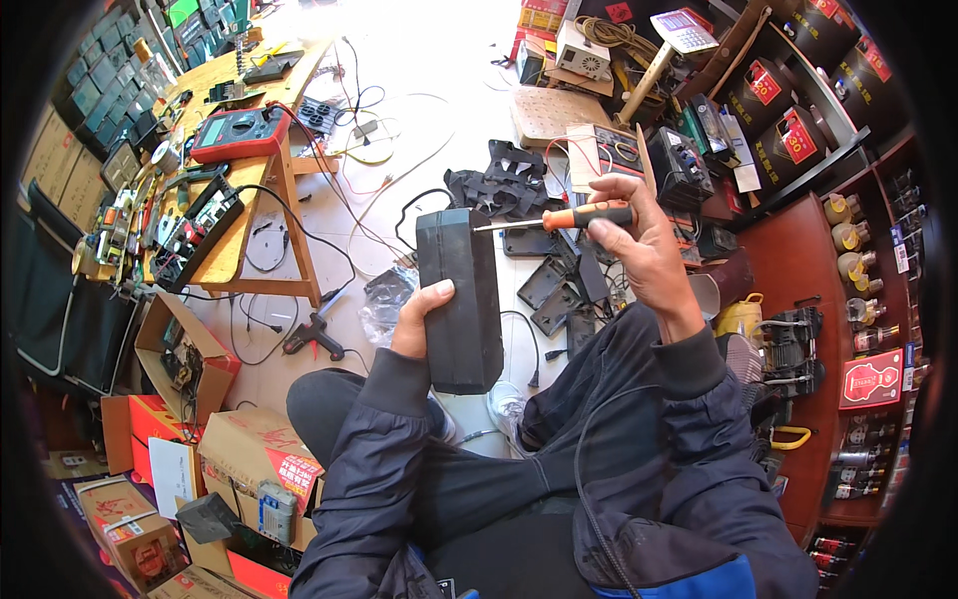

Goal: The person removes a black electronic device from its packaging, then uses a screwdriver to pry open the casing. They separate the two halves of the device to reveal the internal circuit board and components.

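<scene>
In my left hand (420, 321) is a long black plastic case (459, 309), held upright above my lap; only the thumb side shows, and the other fingers are hidden behind the case. My right hand (639, 240) grips a screwdriver (587, 215) with an orange and black handle. Its thin metal shaft points left, and the tip meets the upper right side of the case or lies just in front of it. Whether it sits in a screw is too small to tell.
A wooden workbench (225, 265) at the left bears a red multimeter (238, 133) and tools. A glue gun (314, 337) and cables lie on the floor. Black plastic shells (547, 290) and straps (499, 180) lie beyond my knees. Cardboard boxes (249, 459) stand lower left, shelves right.
</scene>
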Demonstrator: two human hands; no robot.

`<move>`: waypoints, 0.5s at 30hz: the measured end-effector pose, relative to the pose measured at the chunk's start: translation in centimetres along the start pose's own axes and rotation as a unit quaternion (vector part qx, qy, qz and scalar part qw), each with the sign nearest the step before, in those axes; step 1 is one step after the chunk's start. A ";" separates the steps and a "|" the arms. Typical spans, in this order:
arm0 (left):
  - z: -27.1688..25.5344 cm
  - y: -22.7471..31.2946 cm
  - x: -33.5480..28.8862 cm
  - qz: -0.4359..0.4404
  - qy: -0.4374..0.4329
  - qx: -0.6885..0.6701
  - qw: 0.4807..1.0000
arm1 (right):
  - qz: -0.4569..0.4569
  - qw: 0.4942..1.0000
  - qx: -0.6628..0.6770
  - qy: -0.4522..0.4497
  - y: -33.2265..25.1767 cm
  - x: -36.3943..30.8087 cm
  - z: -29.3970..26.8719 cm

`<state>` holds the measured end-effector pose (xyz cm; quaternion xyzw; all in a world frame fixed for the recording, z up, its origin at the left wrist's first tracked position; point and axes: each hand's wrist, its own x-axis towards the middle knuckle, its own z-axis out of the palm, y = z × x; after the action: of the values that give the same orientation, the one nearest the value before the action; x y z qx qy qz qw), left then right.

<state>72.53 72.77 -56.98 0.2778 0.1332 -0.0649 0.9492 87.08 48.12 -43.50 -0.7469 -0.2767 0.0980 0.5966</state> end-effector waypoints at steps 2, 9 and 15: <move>0.0 0.0 0.0 0.003 0.004 0.004 1.000 | -0.017 1.000 0.025 0.004 0.1 0.0 0.2; 0.1 0.1 -0.1 0.017 0.011 0.016 1.000 | 0.078 0.997 0.024 0.017 -0.3 0.1 0.6; 0.0 0.2 -0.1 0.015 0.010 0.024 1.000 | 0.173 0.984 0.044 0.021 0.1 -0.2 0.5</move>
<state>72.51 73.00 -56.87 0.3028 0.1364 -0.0507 0.9419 86.70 48.45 -43.74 -0.7581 -0.1261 0.1961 0.6090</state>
